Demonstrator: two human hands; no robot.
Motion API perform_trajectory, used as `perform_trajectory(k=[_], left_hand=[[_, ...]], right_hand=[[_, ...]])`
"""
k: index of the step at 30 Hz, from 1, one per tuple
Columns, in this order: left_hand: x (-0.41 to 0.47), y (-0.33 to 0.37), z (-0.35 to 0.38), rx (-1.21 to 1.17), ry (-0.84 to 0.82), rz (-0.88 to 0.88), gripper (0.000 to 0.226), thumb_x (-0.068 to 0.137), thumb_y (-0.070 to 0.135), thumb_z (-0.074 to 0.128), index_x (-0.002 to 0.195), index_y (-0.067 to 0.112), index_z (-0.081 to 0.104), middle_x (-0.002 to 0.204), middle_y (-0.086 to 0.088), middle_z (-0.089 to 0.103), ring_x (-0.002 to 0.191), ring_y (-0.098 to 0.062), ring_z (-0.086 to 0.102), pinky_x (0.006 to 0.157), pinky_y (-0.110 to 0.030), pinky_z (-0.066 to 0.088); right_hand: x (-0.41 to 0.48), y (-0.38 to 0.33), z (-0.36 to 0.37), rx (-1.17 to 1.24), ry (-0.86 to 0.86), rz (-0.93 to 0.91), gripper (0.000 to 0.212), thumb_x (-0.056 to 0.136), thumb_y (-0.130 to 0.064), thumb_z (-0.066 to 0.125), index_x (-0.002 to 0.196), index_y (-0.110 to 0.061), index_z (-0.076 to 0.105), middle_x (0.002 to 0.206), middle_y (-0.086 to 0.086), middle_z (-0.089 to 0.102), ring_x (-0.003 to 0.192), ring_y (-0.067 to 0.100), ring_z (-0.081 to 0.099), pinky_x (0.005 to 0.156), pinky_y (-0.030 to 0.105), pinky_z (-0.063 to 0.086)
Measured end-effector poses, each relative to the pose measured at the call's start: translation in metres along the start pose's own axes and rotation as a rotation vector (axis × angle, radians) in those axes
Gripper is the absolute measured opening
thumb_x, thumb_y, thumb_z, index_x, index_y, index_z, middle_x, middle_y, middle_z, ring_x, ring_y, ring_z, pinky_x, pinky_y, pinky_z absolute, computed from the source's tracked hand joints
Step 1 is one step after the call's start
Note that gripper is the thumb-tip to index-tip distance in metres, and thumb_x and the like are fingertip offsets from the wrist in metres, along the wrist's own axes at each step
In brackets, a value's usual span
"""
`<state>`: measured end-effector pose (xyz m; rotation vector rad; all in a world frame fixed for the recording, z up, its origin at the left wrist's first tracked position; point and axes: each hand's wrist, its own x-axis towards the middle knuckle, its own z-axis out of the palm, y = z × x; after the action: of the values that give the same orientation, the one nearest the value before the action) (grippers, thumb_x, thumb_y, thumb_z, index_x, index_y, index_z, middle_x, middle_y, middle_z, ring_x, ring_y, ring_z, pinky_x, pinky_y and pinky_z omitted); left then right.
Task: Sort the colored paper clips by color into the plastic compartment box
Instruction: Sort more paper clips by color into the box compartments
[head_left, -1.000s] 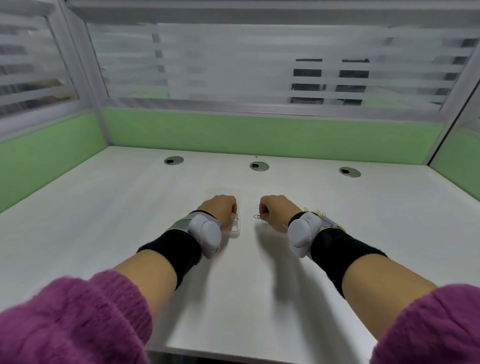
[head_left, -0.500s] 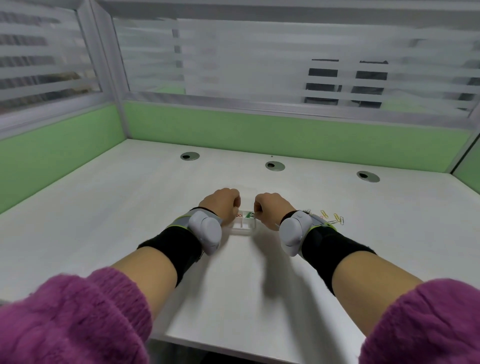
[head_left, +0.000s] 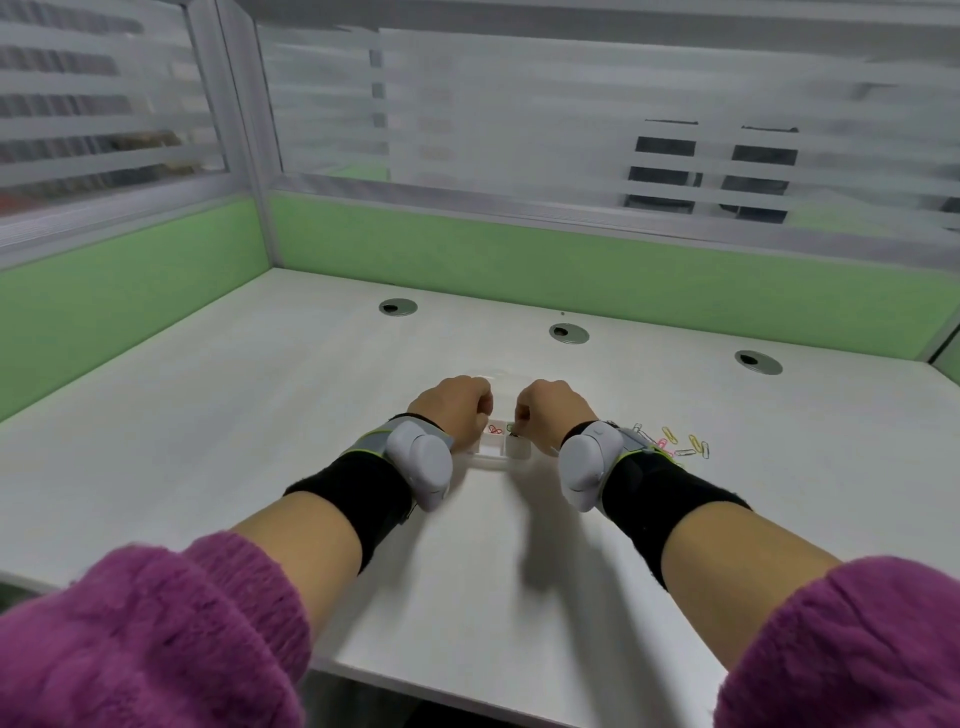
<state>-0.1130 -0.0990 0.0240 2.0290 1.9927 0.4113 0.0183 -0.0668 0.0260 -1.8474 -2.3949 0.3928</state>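
Observation:
A small clear plastic compartment box (head_left: 500, 453) lies on the white desk between my hands. Red paper clips (head_left: 495, 429) rest in one of its far compartments. My left hand (head_left: 457, 408) is curled against the box's left edge and holds it. My right hand (head_left: 545, 410) hovers over the box's right side, fingertips pinched on a small dark-green paper clip (head_left: 511, 428) just above a compartment. Several loose paper clips (head_left: 675, 444), yellow, pink and silver, lie scattered on the desk to the right, partly hidden behind my right wrist.
Three round cable holes (head_left: 569, 333) sit in a row near the desk's far edge. Green partition panels (head_left: 571, 270) with frosted glass close off the back and left. The desk's near edge (head_left: 467, 691) runs just below my forearms.
My right hand carried a paper clip leftward from the desk to above the box. The camera swung right, bringing the box's compartments and the loose clips into view. My left hand stayed on the box.

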Motion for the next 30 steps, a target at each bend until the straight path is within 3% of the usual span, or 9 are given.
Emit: perform_trajectory(k=[22, 30], left_hand=[[-0.002, 0.014, 0.001, 0.015, 0.003, 0.024, 0.020, 0.089, 0.011, 0.049, 0.104, 0.014, 0.062, 0.118, -0.005, 0.062, 0.107, -0.028, 0.058, 0.093, -0.038, 0.048], [-0.005, 0.015, 0.000, 0.038, 0.005, 0.021, 0.021, 0.089, 0.012, 0.048, 0.105, 0.015, 0.062, 0.119, -0.005, 0.062, 0.108, -0.028, 0.058, 0.093, -0.038, 0.049]], right_hand=[[-0.011, 0.018, -0.009, 0.046, 0.011, -0.052, 0.019, 0.090, -0.011, 0.055, 0.102, -0.006, 0.069, 0.112, 0.013, 0.069, 0.106, 0.032, 0.063, 0.081, 0.031, 0.049], [-0.012, 0.008, 0.001, 0.060, 0.013, -0.055, 0.027, 0.087, -0.002, 0.047, 0.100, -0.009, 0.069, 0.113, 0.013, 0.068, 0.104, 0.033, 0.064, 0.084, 0.034, 0.051]])
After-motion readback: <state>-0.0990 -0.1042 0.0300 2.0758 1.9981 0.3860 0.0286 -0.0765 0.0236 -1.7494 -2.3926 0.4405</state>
